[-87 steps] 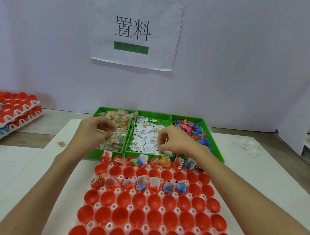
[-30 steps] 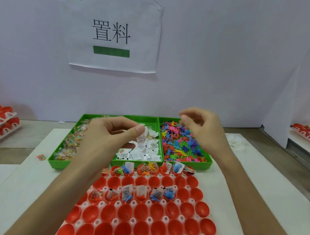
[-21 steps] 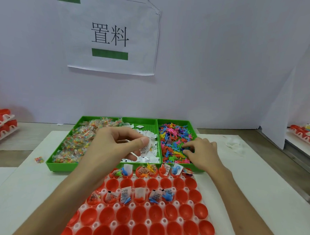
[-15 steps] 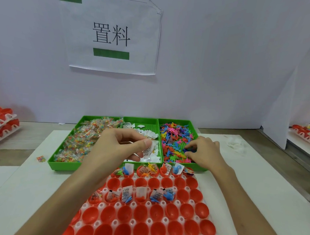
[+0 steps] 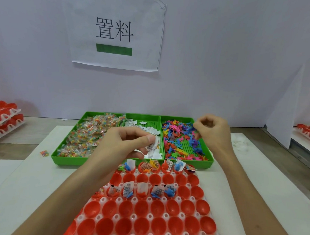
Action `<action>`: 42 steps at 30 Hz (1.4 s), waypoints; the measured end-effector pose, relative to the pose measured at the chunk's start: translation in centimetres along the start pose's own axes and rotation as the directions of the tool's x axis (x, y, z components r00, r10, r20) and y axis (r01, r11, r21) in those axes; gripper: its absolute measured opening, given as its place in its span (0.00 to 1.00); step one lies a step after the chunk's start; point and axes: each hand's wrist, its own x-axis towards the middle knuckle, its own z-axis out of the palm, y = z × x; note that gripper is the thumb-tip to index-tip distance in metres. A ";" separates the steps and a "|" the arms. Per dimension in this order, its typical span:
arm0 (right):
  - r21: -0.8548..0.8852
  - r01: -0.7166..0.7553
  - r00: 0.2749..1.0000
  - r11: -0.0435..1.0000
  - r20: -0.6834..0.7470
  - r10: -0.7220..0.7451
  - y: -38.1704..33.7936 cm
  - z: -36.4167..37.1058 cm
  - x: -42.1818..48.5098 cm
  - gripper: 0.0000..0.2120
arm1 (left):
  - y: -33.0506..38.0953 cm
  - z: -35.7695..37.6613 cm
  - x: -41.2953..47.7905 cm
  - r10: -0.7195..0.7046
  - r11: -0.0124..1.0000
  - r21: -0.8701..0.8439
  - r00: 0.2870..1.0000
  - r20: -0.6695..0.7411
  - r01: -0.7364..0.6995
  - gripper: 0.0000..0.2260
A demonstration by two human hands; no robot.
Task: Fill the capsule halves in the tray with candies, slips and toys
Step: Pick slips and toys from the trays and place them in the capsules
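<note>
A white tray (image 5: 150, 216) of red capsule halves (image 5: 171, 208) lies in front of me; halves in its far row and third row hold slips and toys. Behind it stand three green bins: candies (image 5: 88, 137), paper slips (image 5: 143, 123) and coloured toys (image 5: 178, 142). My left hand (image 5: 124, 144) hovers over the slip bin's near end and pinches a few white slips (image 5: 153, 147) between thumb and fingers. My right hand (image 5: 212, 133) is raised over the toy bin's right side, fingers curled round small toys that barely show.
Stacked trays of red capsules stand at the far left (image 5: 3, 116) and far right (image 5: 309, 130). One loose candy packet (image 5: 44, 153) lies on the white table left of the bins. A white partition (image 5: 283, 115) rises at the right.
My right hand has lifted out of the toy bin and moved right, fingers curled. My left hand keeps pinching the slips over the slip bin.
</note>
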 end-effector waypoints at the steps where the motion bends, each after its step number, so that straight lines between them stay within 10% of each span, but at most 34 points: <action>1: 0.109 0.010 0.996 0.994 0.085 -0.020 -1.8 -0.2 -0.2 0.11 | 0.0 0.1 0.0 -0.001 1.000 -0.024 1.000 -0.002 0.001 0.07; 8: 0.198 0.103 0.748 0.975 0.630 -0.207 -10.5 -0.7 -3.7 0.03 | 0.5 0.7 -0.5 0.042 0.991 -0.124 0.998 -0.041 -0.047 0.10; 30: 0.063 0.258 0.863 0.964 0.433 -0.259 -11.4 0.6 -4.6 0.03 | 1.1 -0.2 -0.4 0.046 0.984 -0.174 0.999 0.030 -0.040 0.16; 42: -0.075 0.349 0.808 0.934 0.530 -0.259 -11.4 -0.3 -4.6 0.03 | 0.9 0.6 -1.1 0.342 0.898 0.331 0.934 -0.105 -0.291 0.05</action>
